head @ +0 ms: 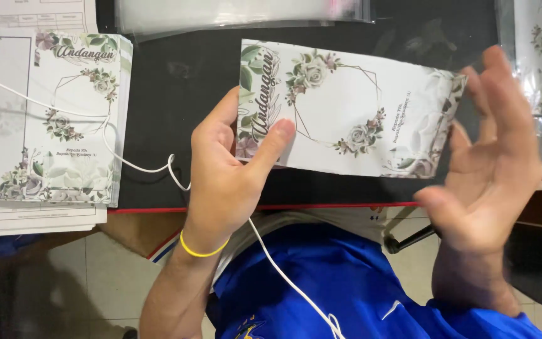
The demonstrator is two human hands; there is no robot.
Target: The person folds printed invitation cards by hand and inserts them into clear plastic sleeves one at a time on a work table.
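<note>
Left hand [224, 169], wrist bent back, pinches floral card [346, 107] by its left end above the black counter [177, 94]; right hand [487, 157] spread open, empty, fingers at card's right edge

print/packing desk | card stack [73, 119] | plastic sleeves [239, 14] | black tabletop [177, 94]

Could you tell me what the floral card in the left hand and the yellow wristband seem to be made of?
The floral card looks like matte printed cardstock: it stays flat though gripped at one end. The yellow wristband on the left hand looks like thin rubber, probably an elastic band.
</note>
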